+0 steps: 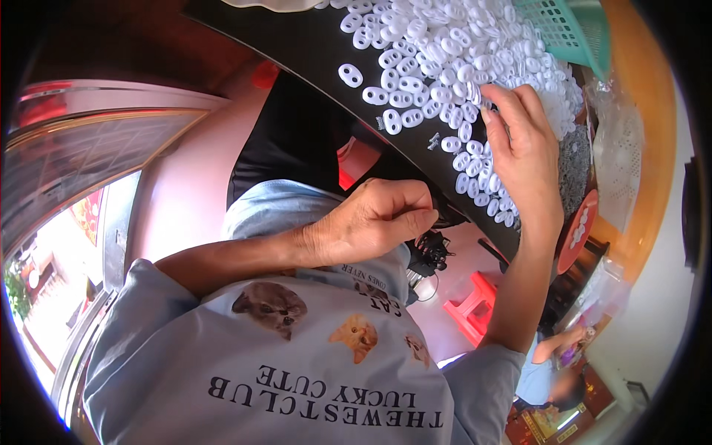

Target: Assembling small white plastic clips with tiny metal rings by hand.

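White oval plastic pieces, each with two holes, form a large pile on the dark tabletop. My right hand reaches over its near edge, fingers bent. Its index fingertip touches several pieces standing on edge; a gap shows between thumb and index finger. In front of my body, apart from the table, my left hand is closed, its thumb pressed to the curled index finger. What it holds, if anything, is hidden. A smaller group of white pieces lies beside my right wrist.
A green plastic basket stands behind the pile. Tiny grey parts are heaped right of my hand, near a red round dish with white pieces. A red stool stands below. Another person sits at the lower right.
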Tool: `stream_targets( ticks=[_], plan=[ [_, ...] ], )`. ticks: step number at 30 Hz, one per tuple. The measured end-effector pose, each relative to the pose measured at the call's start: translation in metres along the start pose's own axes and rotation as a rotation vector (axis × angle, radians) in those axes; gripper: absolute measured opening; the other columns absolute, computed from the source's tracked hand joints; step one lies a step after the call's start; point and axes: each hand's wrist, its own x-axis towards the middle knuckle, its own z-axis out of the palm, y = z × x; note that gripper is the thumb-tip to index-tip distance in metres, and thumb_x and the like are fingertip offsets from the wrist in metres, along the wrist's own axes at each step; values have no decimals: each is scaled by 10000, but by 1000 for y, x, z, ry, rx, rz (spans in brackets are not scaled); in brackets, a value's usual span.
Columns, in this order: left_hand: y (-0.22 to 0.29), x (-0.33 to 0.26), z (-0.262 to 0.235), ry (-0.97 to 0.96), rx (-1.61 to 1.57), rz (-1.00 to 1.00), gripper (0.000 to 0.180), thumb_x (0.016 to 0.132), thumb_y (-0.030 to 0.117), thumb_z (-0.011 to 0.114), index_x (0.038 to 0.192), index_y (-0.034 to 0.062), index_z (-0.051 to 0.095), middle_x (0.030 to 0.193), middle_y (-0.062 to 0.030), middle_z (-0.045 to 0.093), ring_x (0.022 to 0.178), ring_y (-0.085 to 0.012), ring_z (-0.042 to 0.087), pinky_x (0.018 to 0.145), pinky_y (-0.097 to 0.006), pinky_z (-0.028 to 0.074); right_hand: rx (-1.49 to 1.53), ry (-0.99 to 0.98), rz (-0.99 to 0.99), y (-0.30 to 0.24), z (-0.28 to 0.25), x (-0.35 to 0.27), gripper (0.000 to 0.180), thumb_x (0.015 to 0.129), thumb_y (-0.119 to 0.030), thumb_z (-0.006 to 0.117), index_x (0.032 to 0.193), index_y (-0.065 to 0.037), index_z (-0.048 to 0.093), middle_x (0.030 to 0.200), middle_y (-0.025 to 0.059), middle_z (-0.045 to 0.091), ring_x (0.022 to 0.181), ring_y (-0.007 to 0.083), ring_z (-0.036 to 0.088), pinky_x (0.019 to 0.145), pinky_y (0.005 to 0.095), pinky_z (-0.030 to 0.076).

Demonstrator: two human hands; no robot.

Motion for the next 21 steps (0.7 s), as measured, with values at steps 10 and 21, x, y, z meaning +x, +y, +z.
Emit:
stream_targets(
  ticks=[10,21],
  plan=[
    [0,2,-4,-5,37,4,210,940,122,559,772,-1,530,644,10,483,623,-56,422,549,-265,378,117,-42,128,2,-5,5,188,884,-99,591,1070,-86,614,946,101,575,775,313,613,678,403,482],
    [-5,2,-6,7,36,17,209,931,126,564,771,-4,530,631,-5,492,601,-63,423,535,-273,377,-149,-94,191,12,-12,-8,180,902,-123,560,1070,-81,610,966,125,581,813,353,606,711,434,479]
  ],
)
